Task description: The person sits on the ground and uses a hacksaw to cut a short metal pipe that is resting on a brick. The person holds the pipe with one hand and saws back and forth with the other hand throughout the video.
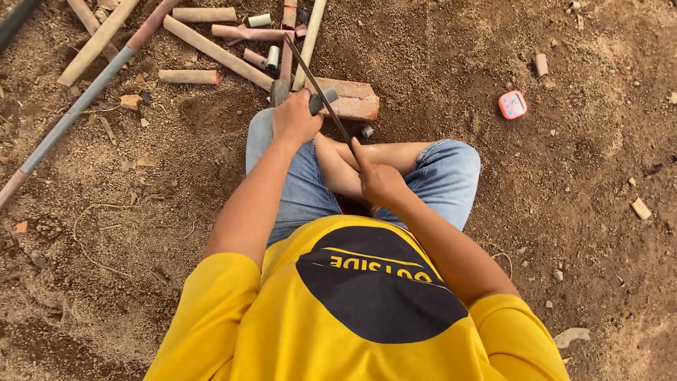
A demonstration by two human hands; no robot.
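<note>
Bare sandy ground all round you, open to your right, your right hand gripping a thin saw blade, your left hand clamped on a short grey pipe against a brick, cut pipe pieces scattered beyond, pink timer well apart.

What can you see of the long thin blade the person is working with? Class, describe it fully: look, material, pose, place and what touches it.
The blade is a long, narrow, dark strip that looks like metal. It runs slanted from the pipe offcuts at the top down to the right hand, which grips its near end. Midway it crosses a short grey pipe piece that the left hand holds against a brick. Teeth or a handle cannot be made out.
</note>
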